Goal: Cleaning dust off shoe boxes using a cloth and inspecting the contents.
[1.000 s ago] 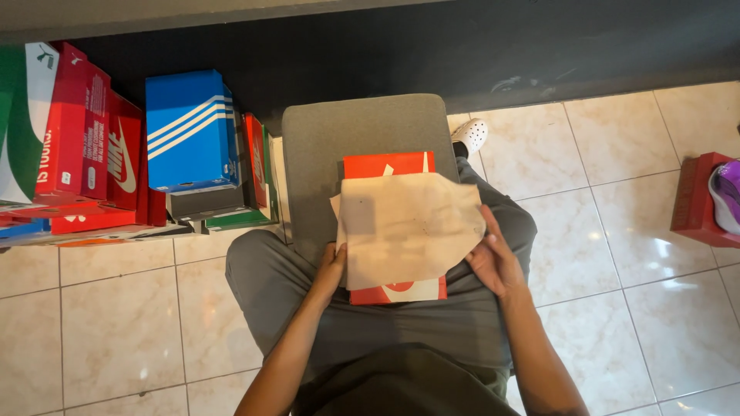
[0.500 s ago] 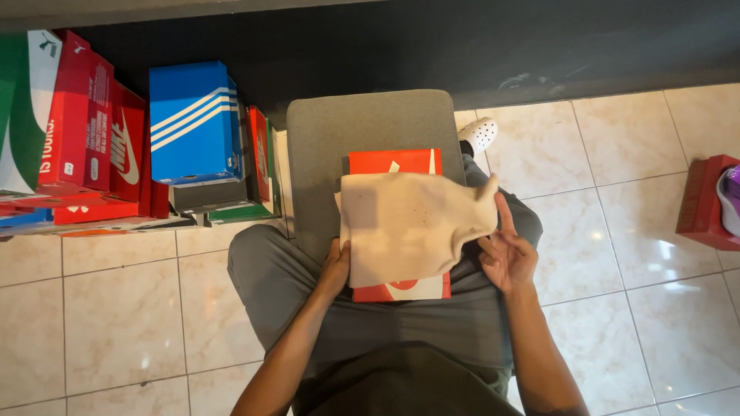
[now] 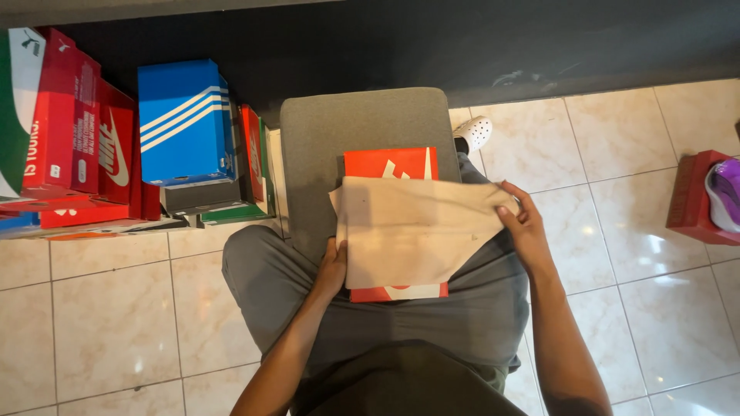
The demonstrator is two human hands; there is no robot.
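An orange shoebox [image 3: 389, 163] rests on my lap, mostly covered by a sheet of beige wrapping paper [image 3: 412, 231]. My left hand [image 3: 333, 268] grips the box and paper at their left edge. My right hand [image 3: 524, 227] pinches the paper's right edge, out past the side of the box. The box's contents are hidden under the paper.
A grey cushioned stool [image 3: 339, 146] stands in front of my knees. Several stacked shoeboxes sit at the left, among them a blue one with white stripes [image 3: 183, 123] and red ones [image 3: 69, 139]. A red box holding a purple shoe [image 3: 721, 192] is at the right. The floor is tiled.
My right hand has moved outward to the right, pulling the paper's edge flatter and wider across the box. My left hand stayed at the left edge.
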